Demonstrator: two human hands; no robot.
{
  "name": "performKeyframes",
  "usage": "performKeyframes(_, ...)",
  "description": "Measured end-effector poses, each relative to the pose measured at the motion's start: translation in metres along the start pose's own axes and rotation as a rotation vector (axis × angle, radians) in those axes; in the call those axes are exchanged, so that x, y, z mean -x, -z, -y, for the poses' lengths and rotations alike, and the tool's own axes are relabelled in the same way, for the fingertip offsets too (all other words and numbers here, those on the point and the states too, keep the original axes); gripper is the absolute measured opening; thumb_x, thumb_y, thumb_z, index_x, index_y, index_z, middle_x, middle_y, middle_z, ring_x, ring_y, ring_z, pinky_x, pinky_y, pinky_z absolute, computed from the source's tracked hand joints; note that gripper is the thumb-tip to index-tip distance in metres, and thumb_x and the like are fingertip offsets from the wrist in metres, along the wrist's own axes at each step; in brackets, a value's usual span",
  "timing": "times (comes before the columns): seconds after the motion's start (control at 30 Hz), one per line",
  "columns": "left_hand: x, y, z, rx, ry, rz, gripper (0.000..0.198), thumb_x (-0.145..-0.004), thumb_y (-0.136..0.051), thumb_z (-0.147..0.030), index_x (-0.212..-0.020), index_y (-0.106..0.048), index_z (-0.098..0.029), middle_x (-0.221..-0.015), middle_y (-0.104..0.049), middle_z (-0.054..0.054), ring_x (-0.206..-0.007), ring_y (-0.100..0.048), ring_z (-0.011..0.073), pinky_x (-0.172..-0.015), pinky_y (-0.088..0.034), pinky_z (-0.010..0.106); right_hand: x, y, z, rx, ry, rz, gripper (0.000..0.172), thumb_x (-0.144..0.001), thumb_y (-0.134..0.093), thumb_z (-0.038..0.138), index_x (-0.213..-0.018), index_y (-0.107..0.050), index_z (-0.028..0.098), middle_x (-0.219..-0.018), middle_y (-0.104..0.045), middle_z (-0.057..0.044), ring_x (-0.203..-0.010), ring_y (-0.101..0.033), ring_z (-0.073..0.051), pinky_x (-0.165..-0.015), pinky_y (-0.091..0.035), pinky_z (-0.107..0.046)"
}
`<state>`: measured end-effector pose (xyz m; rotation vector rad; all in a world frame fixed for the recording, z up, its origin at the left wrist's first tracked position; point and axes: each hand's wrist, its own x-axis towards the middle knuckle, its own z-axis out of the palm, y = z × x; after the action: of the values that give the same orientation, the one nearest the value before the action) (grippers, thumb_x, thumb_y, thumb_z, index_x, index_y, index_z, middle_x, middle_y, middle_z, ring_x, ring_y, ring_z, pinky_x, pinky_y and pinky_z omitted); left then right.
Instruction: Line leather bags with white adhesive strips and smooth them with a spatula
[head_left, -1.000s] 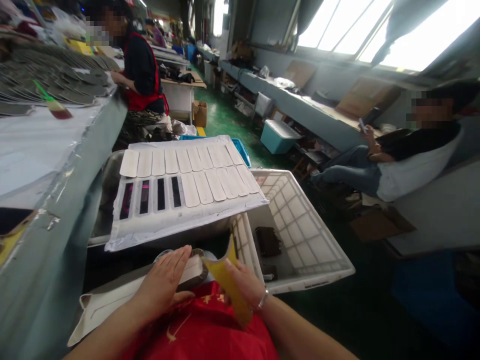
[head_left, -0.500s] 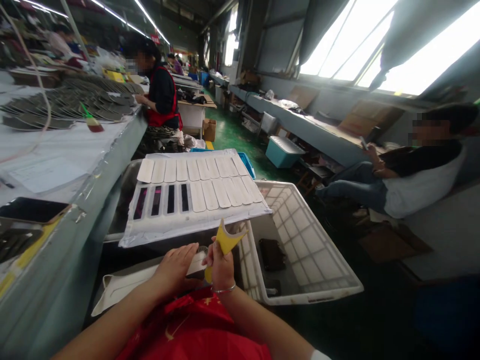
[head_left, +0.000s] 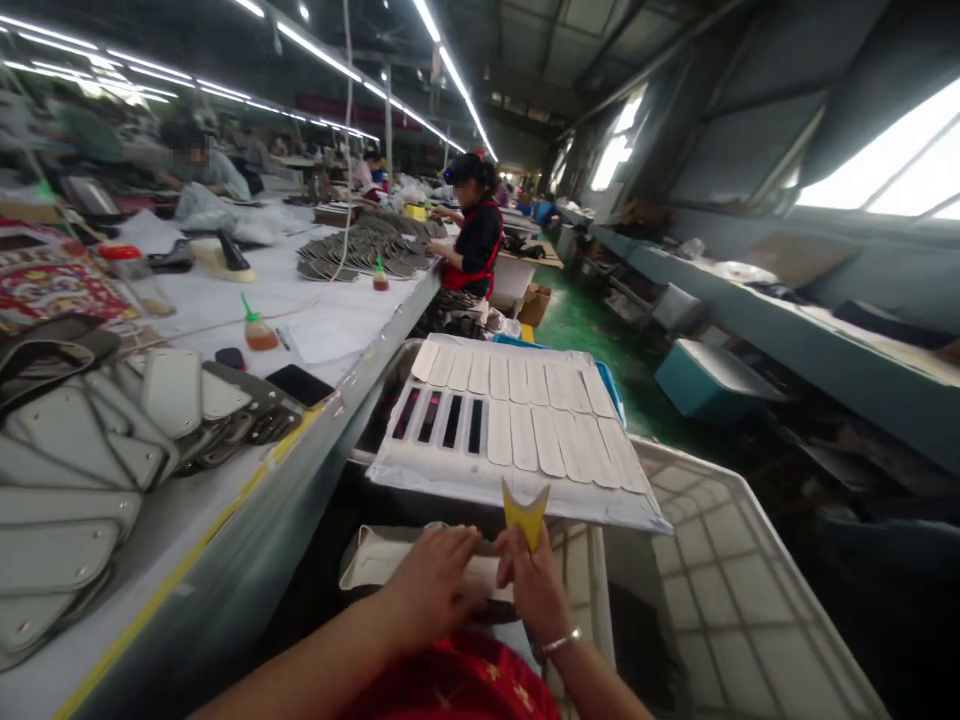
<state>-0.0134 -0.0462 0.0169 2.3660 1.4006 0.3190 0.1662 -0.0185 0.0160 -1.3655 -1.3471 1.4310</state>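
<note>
My right hand (head_left: pixel 531 582) is closed around a yellow tool (head_left: pixel 526 515) with a crescent-shaped notch at its upper end. Under both hands, close to my red apron, lies a long off-white panel (head_left: pixel 375 556) with a darker edge. My left hand (head_left: pixel 436 575) is on top of that panel, fingers bent over it and close together. Just beyond the hands, a white-covered board (head_left: pixel 465 480) carries two rows of off-white rounded strips (head_left: pixel 525 437). At the left of its front row, several dark strips (head_left: pixel 452 422) show in pale frames.
A white plastic crate (head_left: pixel 739 500) stands at my right. The long table (head_left: pixel 330 470) on my left holds grey-white pieces (head_left: pixel 67 540), a phone (head_left: pixel 298 384) and a green-tipped glue bottle (head_left: pixel 259 330). A co-worker (head_left: pixel 474 240) in a red apron works farther along it.
My view has turned left, so the board and crate appear farther right and more of the left table shows. The yellow tool stays in my right hand. My left fingers are more bent.
</note>
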Motion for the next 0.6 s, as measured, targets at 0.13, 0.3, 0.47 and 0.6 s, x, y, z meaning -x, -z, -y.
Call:
performKeyframes(0.13,0.065,0.011,0.061,0.444,0.45,-0.512,0.041,-0.09,-0.037,-0.041,-0.122,-0.049,-0.018,-0.127,-0.054,0.01,-0.12,-0.046,0.023,-0.104,-0.032,0.045,-0.02,-0.003,0.036,0.251,-0.08,0.386,0.033,-0.079,-0.052,0.047,-0.091,-0.048,0.016,-0.075,-0.058,-0.003,-0.057,-0.056,-0.013,-0.05,-0.047,-0.026)
performKeyframes(0.3,0.079,-0.003,0.086,1.127,0.658,-0.48,0.053,-0.09,-0.026,-0.052,-0.116,-0.056,-0.018,-0.12,-0.06,0.007,-0.111,-0.054,0.0243,-0.101,-0.037,0.043,-0.071,-0.034,0.066,0.754,-0.138,0.852,0.036,-0.073,-0.058,0.044,-0.097,-0.049,0.018,-0.071,-0.06,-0.002,-0.052,-0.056,-0.015,-0.044,-0.042,-0.025)
performKeyframes(0.47,0.064,-0.017,0.073,1.328,0.707,-0.525,0.055,-0.09,-0.021,-0.054,-0.118,-0.056,-0.02,-0.116,-0.062,0.003,-0.109,-0.055,0.0231,-0.1,-0.037,0.039,-0.112,-0.075,0.065,1.18,0.217,0.925,0.036,-0.075,-0.056,0.042,-0.104,-0.058,0.02,-0.086,-0.065,-0.008,-0.076,-0.06,-0.024,-0.061,-0.039,-0.031)
performKeyframes(0.6,0.066,-0.022,0.074,1.352,0.761,-0.539,0.055,-0.09,-0.02,-0.056,-0.114,-0.058,-0.024,-0.12,-0.06,0.0,-0.115,-0.05,0.0233,-0.104,-0.033,0.04,-0.125,-0.11,0.054,1.324,0.431,0.79,0.04,-0.088,-0.037,0.045,-0.083,-0.066,0.016,-0.08,-0.065,-0.012,-0.074,-0.059,-0.025,-0.065,-0.037,-0.036)
